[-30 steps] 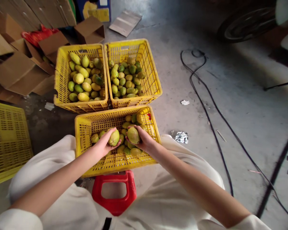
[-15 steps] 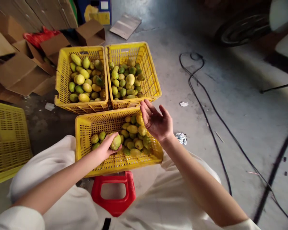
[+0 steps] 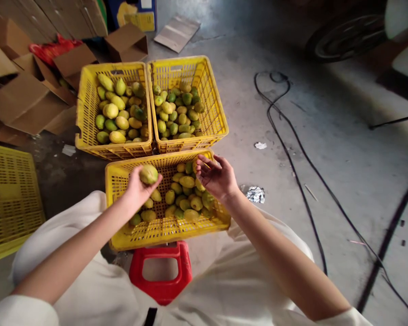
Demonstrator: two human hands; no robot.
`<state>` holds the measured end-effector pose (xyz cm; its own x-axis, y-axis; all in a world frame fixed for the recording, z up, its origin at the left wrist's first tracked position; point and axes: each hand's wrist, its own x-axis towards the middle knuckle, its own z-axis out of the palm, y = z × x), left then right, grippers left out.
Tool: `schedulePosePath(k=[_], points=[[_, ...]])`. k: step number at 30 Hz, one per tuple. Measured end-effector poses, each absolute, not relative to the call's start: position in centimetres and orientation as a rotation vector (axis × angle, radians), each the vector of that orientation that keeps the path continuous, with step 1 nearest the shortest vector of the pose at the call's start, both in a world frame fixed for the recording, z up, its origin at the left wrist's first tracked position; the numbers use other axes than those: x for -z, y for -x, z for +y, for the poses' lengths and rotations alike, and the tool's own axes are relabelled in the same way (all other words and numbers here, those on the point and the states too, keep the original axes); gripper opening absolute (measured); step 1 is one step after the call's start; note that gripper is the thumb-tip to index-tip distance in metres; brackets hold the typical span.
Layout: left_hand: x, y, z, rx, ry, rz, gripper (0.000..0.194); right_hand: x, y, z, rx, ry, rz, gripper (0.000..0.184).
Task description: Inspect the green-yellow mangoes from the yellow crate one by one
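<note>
Three yellow plastic crates hold green-yellow fruits. The near crate [image 3: 122, 235] sits between my knees on a red stool [image 3: 161, 276]. My left hand [image 3: 138, 188] is closed on one fruit [image 3: 148, 174], raised above the near crate's left part. My right hand [image 3: 217, 176] hovers over the same crate's far right corner, palm up, fingers loosely spread, holding nothing. Behind it stand the far left crate [image 3: 85, 113] with larger fruits and the far right crate [image 3: 211, 90] with smaller ones.
Cardboard boxes [image 3: 27, 99] are piled at the far left. Another yellow crate [image 3: 10, 199] lies at the left edge. Black cables [image 3: 292, 158] run across the concrete floor on the right, with crumpled foil [image 3: 256, 194] near my right knee. A wheel [image 3: 350, 31] shows at top right.
My right hand let its fruit go toward the far right crate and drew back over the near crate. My left hand lifted its fruit up and toward the far left crate.
</note>
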<state>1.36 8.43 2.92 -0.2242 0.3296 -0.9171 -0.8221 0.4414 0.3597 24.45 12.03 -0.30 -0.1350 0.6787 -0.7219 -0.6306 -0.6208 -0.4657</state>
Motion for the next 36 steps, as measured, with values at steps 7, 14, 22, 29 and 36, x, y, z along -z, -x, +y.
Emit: schedulePosePath(k=[7,14,22,29,36], points=[[-7.3,3.4,11.8,-1.652,0.243,1.081,0.052,0.3,-24.1,12.0,-1.863,1.246,-0.020,0.016],[-5.8,5.0,10.5,-1.597,0.087,1.164,0.046,0.0,-24.4,11.5,-1.926,1.295,-0.017,0.012],[4.7,8.1,5.6,-0.811,-0.424,1.830,0.020,0.1,-26.2,9.6,-1.956,1.453,0.024,0.010],[15.2,9.6,3.0,-0.127,-1.009,1.807,0.051,-0.5,-28.1,6.6,-1.989,1.477,0.086,0.010],[22.7,7.6,2.1,0.575,-1.460,1.817,0.076,0.2,-30.1,4.3,-1.881,1.613,0.214,0.007]])
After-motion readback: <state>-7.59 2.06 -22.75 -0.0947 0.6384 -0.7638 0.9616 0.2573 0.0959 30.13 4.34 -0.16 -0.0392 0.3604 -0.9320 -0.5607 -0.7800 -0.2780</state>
